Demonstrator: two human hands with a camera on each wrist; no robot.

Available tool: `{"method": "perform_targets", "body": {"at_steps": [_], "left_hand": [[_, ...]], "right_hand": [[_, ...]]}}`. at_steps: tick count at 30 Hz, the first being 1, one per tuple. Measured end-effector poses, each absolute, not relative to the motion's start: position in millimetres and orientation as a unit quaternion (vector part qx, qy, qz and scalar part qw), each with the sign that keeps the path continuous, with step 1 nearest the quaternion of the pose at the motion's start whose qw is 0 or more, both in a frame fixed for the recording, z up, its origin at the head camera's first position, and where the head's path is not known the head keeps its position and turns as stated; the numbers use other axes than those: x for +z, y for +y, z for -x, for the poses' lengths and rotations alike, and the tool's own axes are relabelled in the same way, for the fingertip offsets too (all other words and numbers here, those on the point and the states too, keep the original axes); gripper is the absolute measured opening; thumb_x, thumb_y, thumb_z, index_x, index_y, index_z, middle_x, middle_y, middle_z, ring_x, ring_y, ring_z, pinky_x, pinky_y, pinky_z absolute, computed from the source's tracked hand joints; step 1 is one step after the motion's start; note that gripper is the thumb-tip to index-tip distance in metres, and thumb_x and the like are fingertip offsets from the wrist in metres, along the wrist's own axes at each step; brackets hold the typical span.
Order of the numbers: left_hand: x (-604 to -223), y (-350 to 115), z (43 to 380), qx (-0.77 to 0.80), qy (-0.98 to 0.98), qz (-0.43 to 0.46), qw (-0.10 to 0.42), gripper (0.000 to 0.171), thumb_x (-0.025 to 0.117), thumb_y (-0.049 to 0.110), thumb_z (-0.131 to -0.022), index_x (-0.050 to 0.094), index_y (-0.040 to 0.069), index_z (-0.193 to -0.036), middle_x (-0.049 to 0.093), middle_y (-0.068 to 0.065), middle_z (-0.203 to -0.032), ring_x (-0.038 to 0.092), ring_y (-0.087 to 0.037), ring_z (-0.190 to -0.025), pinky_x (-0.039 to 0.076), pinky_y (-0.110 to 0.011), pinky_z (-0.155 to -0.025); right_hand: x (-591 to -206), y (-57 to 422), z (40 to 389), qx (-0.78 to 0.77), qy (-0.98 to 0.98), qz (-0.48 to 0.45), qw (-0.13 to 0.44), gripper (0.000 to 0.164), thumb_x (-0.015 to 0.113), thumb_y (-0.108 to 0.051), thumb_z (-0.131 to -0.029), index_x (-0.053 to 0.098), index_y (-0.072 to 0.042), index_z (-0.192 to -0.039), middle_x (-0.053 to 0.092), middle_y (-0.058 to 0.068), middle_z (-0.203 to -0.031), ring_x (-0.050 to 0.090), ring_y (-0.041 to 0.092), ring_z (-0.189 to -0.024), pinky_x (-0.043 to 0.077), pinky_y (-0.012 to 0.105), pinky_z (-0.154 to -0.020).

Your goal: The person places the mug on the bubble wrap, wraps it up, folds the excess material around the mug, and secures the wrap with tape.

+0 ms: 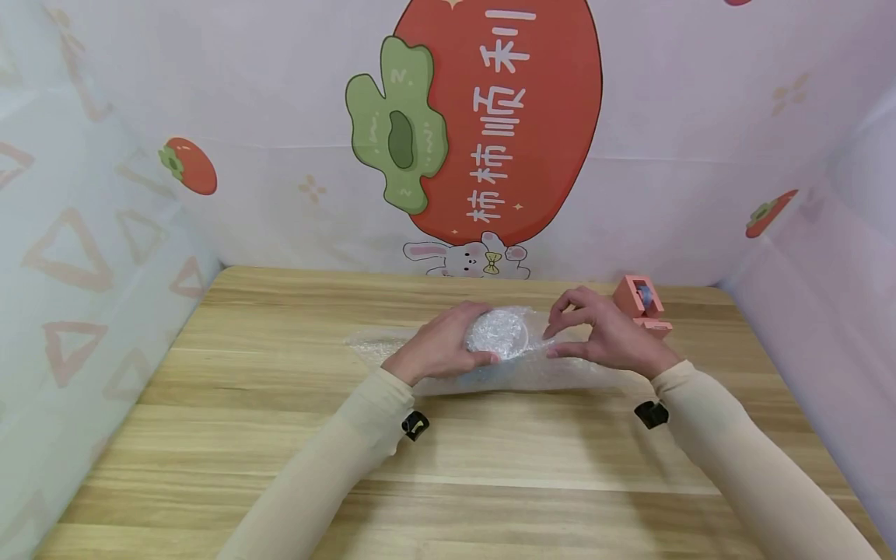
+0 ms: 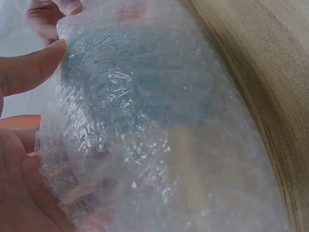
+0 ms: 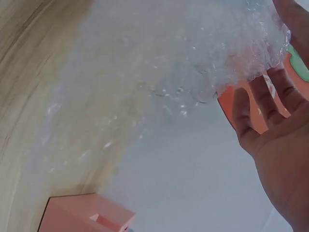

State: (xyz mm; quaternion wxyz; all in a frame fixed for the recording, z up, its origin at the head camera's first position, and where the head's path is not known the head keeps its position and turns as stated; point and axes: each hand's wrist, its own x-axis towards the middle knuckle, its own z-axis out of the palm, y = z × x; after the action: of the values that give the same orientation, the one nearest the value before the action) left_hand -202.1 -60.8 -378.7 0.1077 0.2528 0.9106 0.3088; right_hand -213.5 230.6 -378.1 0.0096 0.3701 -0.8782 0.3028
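Left hand [image 1: 446, 344] curls round a wrapped bundle [image 1: 500, 334], contents hard to make out; right hand [image 1: 607, 333] pinches bubble wrap [image 1: 549, 376] beside it.

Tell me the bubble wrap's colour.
The bubble wrap is clear; best seen in the left wrist view.

Gripping the edge of clear bubble wrap [image 3: 159, 72] with the right hand [image 3: 285, 140], upper right of the frame.
Spread from the top toward the lower left, over a wooden surface [image 3: 24, 63]; set against a white backdrop [image 3: 183, 164] at lower centre and a red patch [image 3: 228, 104] at right, with a pink box-like object [image 3: 72, 215] cut off at lower left.
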Motion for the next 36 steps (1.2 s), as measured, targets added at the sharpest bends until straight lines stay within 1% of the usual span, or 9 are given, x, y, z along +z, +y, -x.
{"method": "perform_targets", "body": {"at_steps": [2, 6, 13, 21, 26, 28, 31, 32, 36], "left_hand": [[-379, -61, 202, 0.308, 0.911, -0.255, 0.106, 0.077, 0.083, 0.032, -0.086, 0.046, 0.011, -0.15, 0.045, -0.008, -0.154, 0.043, -0.029, -0.14, 0.035, -0.05, -0.115], [-379, -61, 203, 0.308, 0.909, -0.261, 0.1, 0.076, 0.082, 0.031, -0.086, 0.046, 0.01, -0.15, 0.046, -0.009, -0.153, 0.044, -0.029, -0.14, 0.035, -0.049, -0.115], [-378, -61, 202, 0.303, 0.91, -0.266, 0.101, 0.076, 0.081, 0.032, -0.087, 0.046, 0.009, -0.151, 0.045, -0.01, -0.154, 0.041, -0.03, -0.143, 0.034, -0.049, -0.117], [-379, -61, 202, 0.301, 0.909, -0.269, 0.1, 0.076, 0.08, 0.031, -0.088, 0.045, 0.008, -0.151, 0.044, -0.011, -0.155, 0.039, -0.03, -0.144, 0.032, -0.048, -0.117], [-380, -61, 202, 0.3, 0.91, -0.268, 0.104, 0.076, 0.08, 0.031, -0.088, 0.045, 0.008, -0.151, 0.044, -0.011, -0.155, 0.039, -0.03, -0.144, 0.032, -0.048, -0.117], [-380, -61, 202, 0.298, 0.91, -0.267, 0.105, 0.076, 0.08, 0.031, -0.088, 0.045, 0.008, -0.151, 0.044, -0.01, -0.155, 0.038, -0.03, -0.145, 0.032, -0.048, -0.118], [-380, -61, 202, 0.295, 0.911, -0.268, 0.105, 0.076, 0.08, 0.032, -0.088, 0.045, 0.009, -0.152, 0.043, -0.01, -0.156, 0.037, -0.03, -0.146, 0.031, -0.048, -0.118], [-380, -61, 202, 0.295, 0.911, -0.268, 0.105, 0.076, 0.08, 0.032, -0.088, 0.045, 0.009, -0.152, 0.043, -0.01, -0.157, 0.036, -0.03, -0.146, 0.031, -0.048, -0.118], [-379, -61, 202, 0.294, 0.912, -0.266, 0.108, 0.076, 0.08, 0.032, -0.088, 0.044, 0.009, -0.152, 0.042, -0.01, -0.157, 0.036, -0.03, -0.146, 0.031, -0.048, -0.118]], "right_hand": [[-382, 231, 213, 0.287, -0.879, -0.381, 0.017, 0.016, 0.088, -0.023, -0.08, 0.082, -0.027, -0.095, 0.058, -0.009, -0.103, 0.052, 0.019, -0.105, 0.044, 0.039, -0.089], [-389, 229, 213, 0.275, -0.883, -0.381, -0.007, 0.012, 0.082, -0.019, -0.087, 0.083, -0.021, -0.099, 0.053, -0.006, -0.102, 0.044, 0.022, -0.107, 0.039, 0.041, -0.086], [-392, 219, 212, 0.264, -0.893, -0.361, -0.057, 0.013, 0.074, -0.014, -0.093, 0.082, -0.013, -0.103, 0.049, -0.006, -0.089, 0.036, 0.018, -0.09, 0.029, 0.037, -0.076], [-393, 210, 209, 0.268, -0.892, -0.357, -0.075, 0.017, 0.069, -0.012, -0.097, 0.08, -0.004, -0.107, 0.051, -0.006, -0.084, 0.042, 0.018, -0.084, 0.033, 0.035, -0.074], [-394, 208, 208, 0.265, -0.89, -0.36, -0.092, 0.017, 0.064, -0.01, -0.1, 0.08, -0.006, -0.104, 0.054, -0.004, -0.087, 0.047, 0.015, -0.083, 0.041, 0.032, -0.073], [-394, 208, 208, 0.273, -0.891, -0.35, -0.099, 0.015, 0.064, -0.011, -0.1, 0.079, -0.007, -0.104, 0.059, -0.005, -0.089, 0.051, 0.014, -0.081, 0.045, 0.031, -0.071], [-394, 209, 209, 0.297, -0.897, -0.314, -0.093, 0.011, 0.07, -0.011, -0.096, 0.072, -0.005, -0.106, 0.065, -0.005, -0.087, 0.057, 0.013, -0.075, 0.05, 0.029, -0.066], [-394, 209, 209, 0.306, -0.9, -0.297, -0.087, 0.015, 0.074, -0.012, -0.094, 0.069, -0.005, -0.107, 0.067, -0.004, -0.087, 0.059, 0.013, -0.075, 0.051, 0.029, -0.065], [-393, 210, 209, 0.326, -0.916, -0.226, -0.05, 0.047, 0.088, -0.02, -0.081, 0.056, -0.004, -0.112, 0.066, 0.0, -0.087, 0.061, 0.017, -0.077, 0.054, 0.03, -0.067]]}}
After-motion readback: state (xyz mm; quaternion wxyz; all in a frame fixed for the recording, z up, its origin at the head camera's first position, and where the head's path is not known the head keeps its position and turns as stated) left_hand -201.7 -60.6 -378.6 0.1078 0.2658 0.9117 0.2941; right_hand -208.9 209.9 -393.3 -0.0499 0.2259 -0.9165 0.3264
